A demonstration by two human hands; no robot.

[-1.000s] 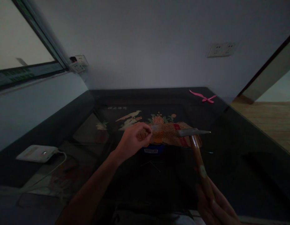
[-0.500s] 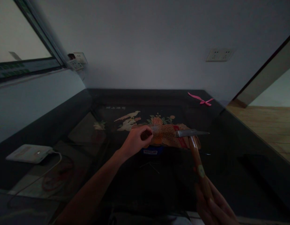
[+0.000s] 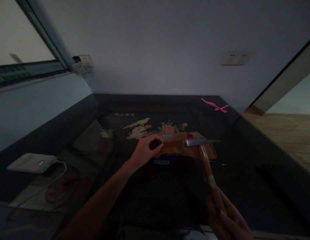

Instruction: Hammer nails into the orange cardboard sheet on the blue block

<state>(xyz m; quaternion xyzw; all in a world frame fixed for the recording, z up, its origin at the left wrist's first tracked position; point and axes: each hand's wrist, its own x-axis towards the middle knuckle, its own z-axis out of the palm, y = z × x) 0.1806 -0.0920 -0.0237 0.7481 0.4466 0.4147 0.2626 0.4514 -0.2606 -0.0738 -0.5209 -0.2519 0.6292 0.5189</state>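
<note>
Well left of the dotted brown piece (image 3: 176, 141), which lay mid-way along the dark table (image 3: 155, 103), was a white device (image 3: 31, 163) with a pale cable (image 3: 61, 171). At the piece's left end, the left hand (image 3: 146, 148) had thumb and forefinger curled to a pinch; whether they held anything could not be told. Thin pins (image 3: 166, 179) lay nearer than the piece; a blue box (image 3: 162, 162) showed under its near edge. The hammer (image 3: 207, 163) had its head over the piece's right part, contact unclear. Beyond the piece, rightward, lay a pink ribbon (image 3: 217, 107); to its near right, the right hand (image 3: 231, 218) gripped the hammer.

Tabletop (image 3: 155, 102) — pale characters (image 3: 124, 114) "上", "花"
</note>
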